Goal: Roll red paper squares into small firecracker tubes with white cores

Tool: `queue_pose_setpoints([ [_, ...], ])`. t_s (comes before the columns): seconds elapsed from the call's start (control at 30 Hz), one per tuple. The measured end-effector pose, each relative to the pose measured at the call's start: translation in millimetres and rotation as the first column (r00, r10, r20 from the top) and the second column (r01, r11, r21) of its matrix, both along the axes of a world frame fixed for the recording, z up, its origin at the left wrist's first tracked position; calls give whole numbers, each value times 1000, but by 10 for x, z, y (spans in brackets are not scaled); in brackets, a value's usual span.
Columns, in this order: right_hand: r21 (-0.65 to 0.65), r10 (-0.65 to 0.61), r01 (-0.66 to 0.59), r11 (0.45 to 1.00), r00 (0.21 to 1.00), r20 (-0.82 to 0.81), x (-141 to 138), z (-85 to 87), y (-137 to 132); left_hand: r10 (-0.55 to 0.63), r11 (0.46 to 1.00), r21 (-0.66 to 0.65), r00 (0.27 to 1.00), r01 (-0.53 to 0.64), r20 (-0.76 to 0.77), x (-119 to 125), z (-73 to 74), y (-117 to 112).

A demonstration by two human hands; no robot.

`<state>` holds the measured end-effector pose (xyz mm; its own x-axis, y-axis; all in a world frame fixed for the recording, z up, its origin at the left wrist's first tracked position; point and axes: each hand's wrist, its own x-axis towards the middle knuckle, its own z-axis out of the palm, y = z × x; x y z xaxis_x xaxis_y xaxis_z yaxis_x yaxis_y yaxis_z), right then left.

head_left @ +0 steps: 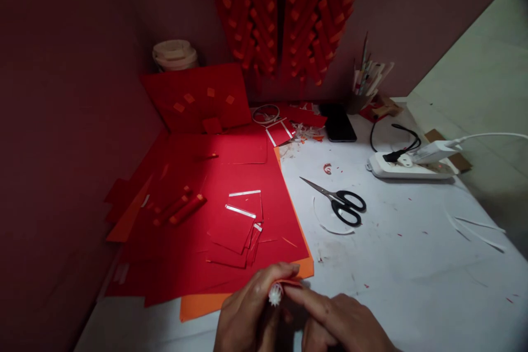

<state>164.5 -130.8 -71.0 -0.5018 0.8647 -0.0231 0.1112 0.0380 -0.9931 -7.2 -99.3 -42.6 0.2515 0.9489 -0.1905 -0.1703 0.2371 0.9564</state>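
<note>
At the near table edge, my left hand is closed around a white ribbed rod whose star-shaped end faces me. A small piece of red paper curves partly around that rod. My right hand has its index finger and thumb against the paper's free edge. Just beyond my hands, cut red paper pieces, some with white strips along an edge, lie on large red sheets. Two finished red paper tubes rest farther left. My lower fingers are partly hidden.
Black-handled scissors lie on the white table, right of the sheets. Behind them are a phone, a cup of pens and a power strip with cables. Red tube decorations hang on the wall. A white tub stands back left.
</note>
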Motion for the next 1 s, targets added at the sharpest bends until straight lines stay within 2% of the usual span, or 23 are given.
queue_pose_setpoints([
  [0.17,2,-67,67,998,997,-31,1,26,27,-22,980,195,997,37,-79,4,-55,5],
  [0.37,-75,-38,38,996,999,-5,-22,93,64,-65,881,438,962,181,-265,-45,-80,16],
  [0.47,-94,-22,19,995,999,-32,-33,71,41,-64,862,453,936,226,-346,-86,-83,47],
  [0.6,-141,-35,18,990,993,-113,-35,53,9,-14,872,462,952,161,-305,-76,-82,41],
  [0.67,-176,-44,19,984,989,-141,-34,70,2,38,910,407,963,76,-265,-34,-52,11],
  [0.77,-221,-46,9,975,985,-165,-41,94,-15,98,988,140,975,-71,-198,40,29,-36],
  [0.83,-200,-60,27,979,985,-163,-56,85,-42,126,991,-15,980,-130,-155,74,89,-42],
  [0.87,-174,-88,62,983,985,-148,-67,74,-61,134,987,-66,982,-144,-135,82,115,-33],
  [0.93,-113,-219,207,972,970,-104,-93,49,-103,151,976,-143,984,-164,-93,83,155,3],
  [1.0,-82,-368,363,928,928,-59,-118,38,-135,160,963,-216,987,-161,-22,70,169,51],
])
